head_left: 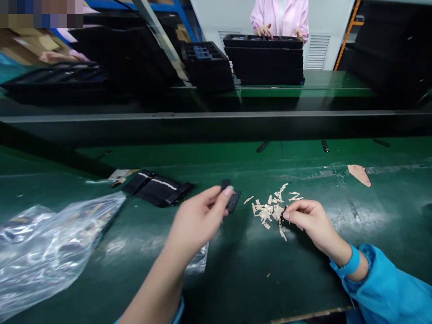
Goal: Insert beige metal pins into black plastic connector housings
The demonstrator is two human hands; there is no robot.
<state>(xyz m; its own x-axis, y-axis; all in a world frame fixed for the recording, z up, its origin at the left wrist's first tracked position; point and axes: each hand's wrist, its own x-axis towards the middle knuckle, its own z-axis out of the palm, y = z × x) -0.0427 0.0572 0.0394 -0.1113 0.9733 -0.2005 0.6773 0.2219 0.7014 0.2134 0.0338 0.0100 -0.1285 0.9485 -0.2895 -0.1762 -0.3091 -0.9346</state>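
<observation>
In the head view my left hand [202, 218] is closed on small black plastic parts [232, 201], pinched between thumb and fingers above the green table [236, 279]. To its right, my right hand [312, 222] pinches a small dark piece [283, 213], too small to name, over the edge of a loose pile of pale paper-like strips [266, 210]. The strips lie scattered, some apart from the pile. Behind my left hand rests a flat black bundle with a whitish stripe [157, 188]. My left fingers partly hide the black parts.
Clear plastic bags [60, 252] spread over the left of the table. Small black parts [325, 146] lie along the far side, near a tan scrap [360, 174]. Beyond a dark ledge stand stacked black trays [265, 63], with a person in pink [280, 18] behind them.
</observation>
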